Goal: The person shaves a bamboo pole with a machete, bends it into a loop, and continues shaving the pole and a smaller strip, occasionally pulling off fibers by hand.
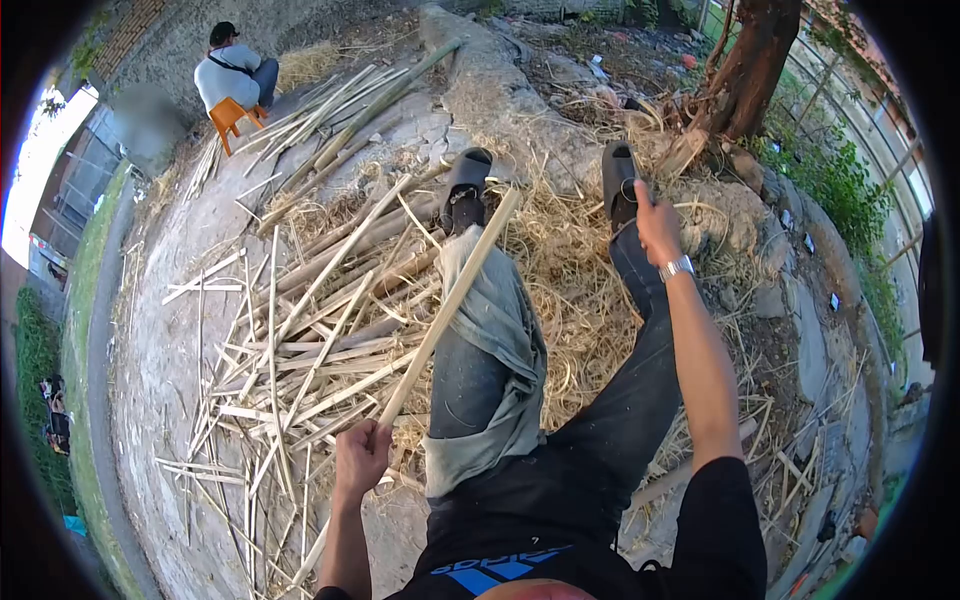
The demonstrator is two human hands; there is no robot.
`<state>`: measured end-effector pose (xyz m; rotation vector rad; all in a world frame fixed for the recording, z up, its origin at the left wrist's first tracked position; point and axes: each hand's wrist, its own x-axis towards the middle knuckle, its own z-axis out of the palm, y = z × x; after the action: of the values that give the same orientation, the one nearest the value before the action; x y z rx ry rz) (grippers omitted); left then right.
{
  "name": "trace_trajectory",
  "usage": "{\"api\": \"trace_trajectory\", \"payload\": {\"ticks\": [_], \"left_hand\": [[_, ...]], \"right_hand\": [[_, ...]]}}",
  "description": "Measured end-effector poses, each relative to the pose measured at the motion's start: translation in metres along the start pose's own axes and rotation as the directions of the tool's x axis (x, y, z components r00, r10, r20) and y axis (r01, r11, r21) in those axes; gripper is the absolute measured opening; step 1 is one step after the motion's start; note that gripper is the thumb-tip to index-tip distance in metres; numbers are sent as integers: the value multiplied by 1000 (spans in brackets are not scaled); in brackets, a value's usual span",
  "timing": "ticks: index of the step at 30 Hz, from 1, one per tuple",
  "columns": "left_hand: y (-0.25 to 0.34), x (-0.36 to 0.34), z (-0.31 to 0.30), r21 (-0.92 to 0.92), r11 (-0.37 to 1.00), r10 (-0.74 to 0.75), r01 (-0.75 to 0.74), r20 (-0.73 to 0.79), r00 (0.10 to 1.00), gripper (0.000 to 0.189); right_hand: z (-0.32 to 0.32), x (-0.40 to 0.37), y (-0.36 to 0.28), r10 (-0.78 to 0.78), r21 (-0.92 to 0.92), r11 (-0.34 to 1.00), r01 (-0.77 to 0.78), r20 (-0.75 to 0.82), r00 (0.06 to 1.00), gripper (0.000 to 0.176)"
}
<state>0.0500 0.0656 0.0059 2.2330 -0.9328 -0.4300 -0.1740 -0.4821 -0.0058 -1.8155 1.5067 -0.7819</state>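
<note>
My left hand [362, 457] is closed round the lower end of a long split bamboo strip [450, 308]. The strip slants up and away across my left leg, over a grey cloth [490, 320] wrapped on that leg. My right hand [657, 232], with a metal watch on its wrist, is closed above my right shin, near the foot. Something dark shows at its fingertips, against the dark shoe, but I cannot make out what it is. A heap of pale bamboo strips [330, 350] lies on the ground left of my legs.
Curly bamboo shavings [560, 290] cover the ground between and around my feet. Ahead on the right stands a tree trunk [757, 70]. At the far left a person [226, 80] sits on an orange chair [229, 115], beside long bamboo poles [375, 105].
</note>
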Motion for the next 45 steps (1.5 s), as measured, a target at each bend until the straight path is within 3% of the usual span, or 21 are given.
{"api": "trace_trajectory", "payload": {"ticks": [1, 2, 4, 11, 13, 14, 16, 19, 26, 33, 36, 38, 40, 41, 44, 45], "left_hand": [[-1, 4, 3, -9, 1000, -11, 11, -9, 1000, 31], [-2, 8, 6, 1, 1000, -22, 22, -28, 999, 32], [3, 18, 8, 23, 1000, -12, 13, -46, 999, 35], [45, 47, 17, 96, 977, 197, -190, -66, 978, 30], [51, 49, 28, 90, 977, 202, -195, -74, 977, 28], [50, 50, 35, 110, 971, 219, -211, -69, 973, 28], [52, 47, 42, 182, 958, 237, -223, -56, 970, 28], [50, 46, 50, 193, 935, 320, -298, -93, 943, 27], [45, 43, 58, 123, 962, 259, -245, -105, 960, 23], [56, 44, 74, 104, 975, 214, -199, -163, 963, 27], [55, 43, 74, 107, 975, 212, -196, -162, 964, 28], [54, 41, 74, 95, 979, 191, -179, -146, 971, 29], [53, 39, 76, 114, 962, 265, -249, -154, 952, 31], [53, 39, 77, 97, 969, 239, -227, -144, 960, 31], [59, 42, 70, 81, 974, 220, -211, -120, 968, 32], [55, 42, 73, 70, 976, 214, -207, -113, 970, 32]], "right_hand": [[-8, -12, -2, -15, 98, 995, 16, -9, 1000, 76], [-16, -28, -9, -24, 84, 996, 24, 7, 1000, 76], [-24, -67, -28, 6, 508, 859, -59, 105, 994, 66], [-15, -148, -55, -158, 643, 766, -21, 220, 963, 57], [-6, -158, -58, -325, 486, 846, 221, 142, 935, 48], [-4, -164, -60, -327, 482, 847, 223, 141, 934, 48], [-4, -179, -71, -428, 344, 863, 369, 113, 897, 51], [10, -188, -64, -448, 316, 867, 386, 155, 880, 50], [39, -240, -44, -399, 330, 895, 301, 291, 870, 52], [62, -287, -29, -433, 107, 883, 457, 560, 706, 55], [60, -275, -40, -522, -71, 778, 624, 479, 705, 53], [65, -239, -36, -553, -77, 790, 608, 339, 761, 56], [64, -198, -36, -519, -73, 837, 543, 211, 828, 59], [59, -187, -41, -410, -161, 874, 458, 259, 874, 59], [59, -197, -38, -416, -127, 871, 476, 327, 849, 57], [57, -218, -39, -470, -115, 826, 552, 402, 786, 56]]}}
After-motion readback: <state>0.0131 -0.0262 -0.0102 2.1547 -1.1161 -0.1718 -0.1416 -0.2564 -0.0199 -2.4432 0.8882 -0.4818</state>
